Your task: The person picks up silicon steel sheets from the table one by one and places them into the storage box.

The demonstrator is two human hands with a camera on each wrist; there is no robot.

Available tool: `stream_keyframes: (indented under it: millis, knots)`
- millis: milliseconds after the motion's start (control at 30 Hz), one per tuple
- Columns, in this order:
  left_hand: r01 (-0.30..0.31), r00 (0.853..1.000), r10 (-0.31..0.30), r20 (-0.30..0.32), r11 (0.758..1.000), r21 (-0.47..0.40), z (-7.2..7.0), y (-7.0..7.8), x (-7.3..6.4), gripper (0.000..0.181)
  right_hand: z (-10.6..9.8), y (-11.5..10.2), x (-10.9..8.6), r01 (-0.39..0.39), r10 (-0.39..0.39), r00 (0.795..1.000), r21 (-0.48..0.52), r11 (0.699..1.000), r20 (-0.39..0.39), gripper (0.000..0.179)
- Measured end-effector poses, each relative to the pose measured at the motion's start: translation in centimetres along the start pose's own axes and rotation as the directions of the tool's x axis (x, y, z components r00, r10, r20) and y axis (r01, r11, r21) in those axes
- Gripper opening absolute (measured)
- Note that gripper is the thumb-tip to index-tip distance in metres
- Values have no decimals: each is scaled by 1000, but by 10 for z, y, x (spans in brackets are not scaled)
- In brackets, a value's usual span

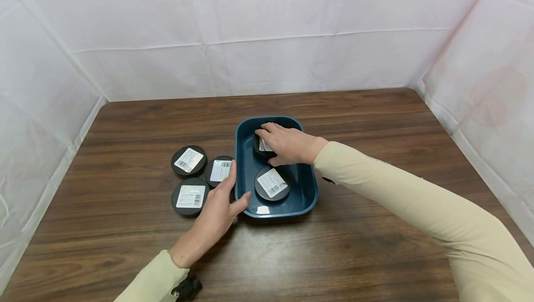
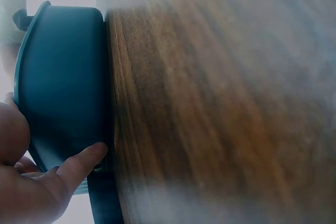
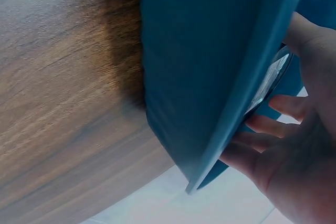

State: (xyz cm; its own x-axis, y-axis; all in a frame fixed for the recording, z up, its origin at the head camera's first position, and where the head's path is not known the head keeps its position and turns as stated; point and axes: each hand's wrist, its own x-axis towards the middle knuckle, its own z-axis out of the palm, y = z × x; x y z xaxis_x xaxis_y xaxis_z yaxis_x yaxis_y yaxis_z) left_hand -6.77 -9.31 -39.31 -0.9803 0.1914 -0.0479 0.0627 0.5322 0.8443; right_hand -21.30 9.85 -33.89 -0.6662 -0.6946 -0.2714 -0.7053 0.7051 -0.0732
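L hand (image 1: 214, 210) pinched L side of blue tray (image 1: 245, 167) — R hand (image 1: 292, 145) gripped far disc (image 1: 264, 146) inside, beside near disc (image 1: 272, 184) — 3 outer discs (image 1: 189, 160) on surface (image 1: 354, 246).

Black discs (image 1: 189, 196) left of tray (image 1: 275, 215), sleeve (image 1: 400, 190) across right; free table (image 1: 308, 260) in front

My operator's feed: pale yellow long sleeves, left sleeve (image 1: 152, 278) with a loosely creased cuff, blocky black wrist device (image 1: 188, 288) beside it, bare left hand (image 1: 213, 211), right sleeve (image 1: 396, 190) wrinkled near the elbow, small dark piece (image 1: 328, 180) under its cuff, bare right hand (image 1: 289, 145)
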Motion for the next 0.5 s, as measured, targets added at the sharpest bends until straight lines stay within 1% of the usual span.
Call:
stream_keyframes:
  millis: [267,500]
  knots:
    - [1,1000,-1,-3,1000,2,-1,0,0,82,2,7,-7,15,-13,999,36,999,-43,81]
    - [3,1000,-3,0,1000,-2,-1,0,0,82,3,9,-14,10,-8,999,57,998,-44,81]
